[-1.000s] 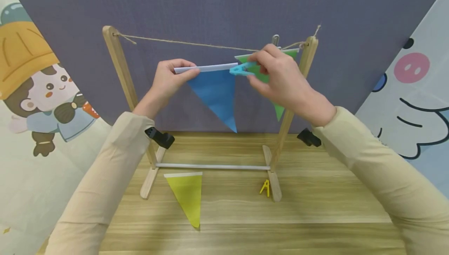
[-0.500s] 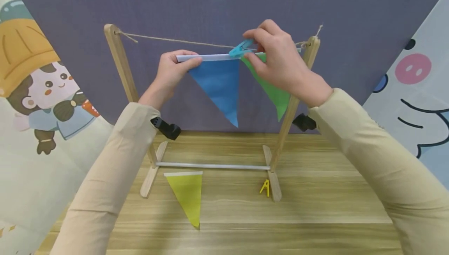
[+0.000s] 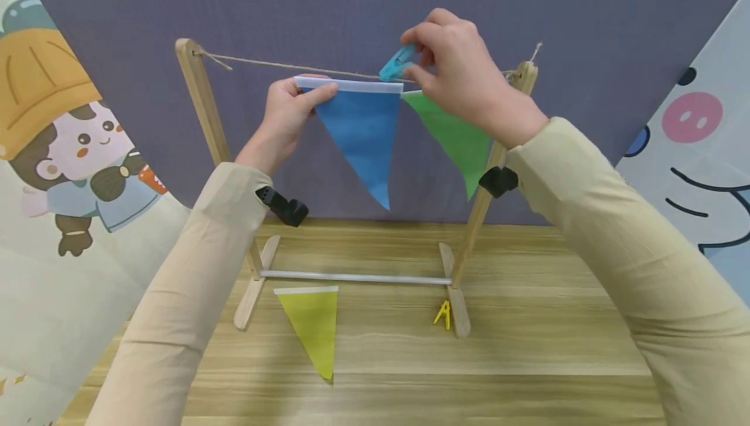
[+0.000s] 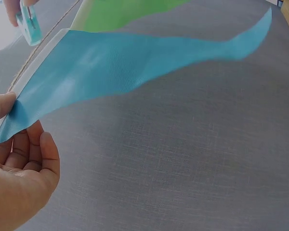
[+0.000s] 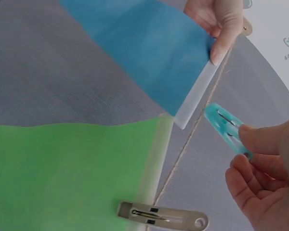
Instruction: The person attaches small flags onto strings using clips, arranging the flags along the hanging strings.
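Note:
My left hand (image 3: 287, 116) pinches the white top edge of a blue triangular flag (image 3: 364, 133) near its left corner, thumb in front. The flag hangs just in front of the twine (image 3: 275, 64), its point downward. Between thumb and fingers, my right hand (image 3: 459, 74) holds a light blue clothespin (image 3: 396, 63) by its handles. Its tip is close to the twine, above the flag's right corner; the right wrist view shows the clothespin (image 5: 227, 127) apart from the flag. A green flag (image 3: 454, 139) hangs to the right, fastened to the twine by a grey clothespin (image 5: 161, 216).
The twine runs between two wooden posts (image 3: 202, 100) joined below by a white rod (image 3: 351, 276). On the wooden table (image 3: 527, 348) lie a yellow flag (image 3: 310, 328) and a small yellow clothespin (image 3: 443, 314), the latter beside the right foot of the stand.
Both hands have risen, bringing the blue flag's top edge up near the twine. The light blue clothespin, earlier overlapping the flag's right corner, is now above it and tilted more steeply.

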The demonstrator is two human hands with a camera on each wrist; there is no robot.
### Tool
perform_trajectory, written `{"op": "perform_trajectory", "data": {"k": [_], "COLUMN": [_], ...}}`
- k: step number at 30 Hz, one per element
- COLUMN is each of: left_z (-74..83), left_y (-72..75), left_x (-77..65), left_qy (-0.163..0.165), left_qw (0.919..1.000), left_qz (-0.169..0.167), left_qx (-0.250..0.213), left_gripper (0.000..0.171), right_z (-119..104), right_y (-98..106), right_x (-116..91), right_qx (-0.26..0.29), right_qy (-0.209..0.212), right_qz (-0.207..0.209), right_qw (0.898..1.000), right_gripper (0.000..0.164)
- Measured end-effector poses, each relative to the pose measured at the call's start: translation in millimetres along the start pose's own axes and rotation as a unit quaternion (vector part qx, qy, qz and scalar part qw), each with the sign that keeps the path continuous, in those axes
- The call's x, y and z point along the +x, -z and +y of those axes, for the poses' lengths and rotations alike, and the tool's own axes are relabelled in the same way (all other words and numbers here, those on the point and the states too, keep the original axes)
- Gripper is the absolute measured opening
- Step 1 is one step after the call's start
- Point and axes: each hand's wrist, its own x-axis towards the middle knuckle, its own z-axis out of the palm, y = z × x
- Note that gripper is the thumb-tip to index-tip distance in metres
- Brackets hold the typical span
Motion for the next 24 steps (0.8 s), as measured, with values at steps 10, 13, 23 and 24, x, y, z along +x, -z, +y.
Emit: {"op": "perform_trajectory", "data": {"k": [10, 13, 23, 24], "left_z": [2.7, 2.1, -1.3, -1.4], "left_y": [-4.1, -4.3, -6.0, -6.2], "left_x": [2.4, 2.3, 1.5, 1.2], "left_qy": [0.008, 0.011, 0.012, 0.012], "left_qw": [0.9997, 0.9995, 0.9993, 0.9993], "left_qz": [0.003, 0.005, 0.019, 0.020], "left_qx": [0.024, 0.029, 0.029, 0.028], "left_gripper": [0.008, 0.007, 0.002, 0.002], "right_z": [-6.1, -7.1, -7.5, -7.5], "right_y": [-1.1, -1.4, -3.3, -3.6], "right_x": [12.2, 14.6, 21.2, 22.1], "right_qx": [-0.012, -0.017, -0.036, -0.037], "right_qy": [-0.008, -0.018, -0.022, -0.022], "right_qz": [-0.043, -0.059, -0.081, -0.084], "right_qw": [0.999, 0.998, 0.996, 0.996], "right_gripper": [0.025, 0.025, 0.024, 0.024]}}
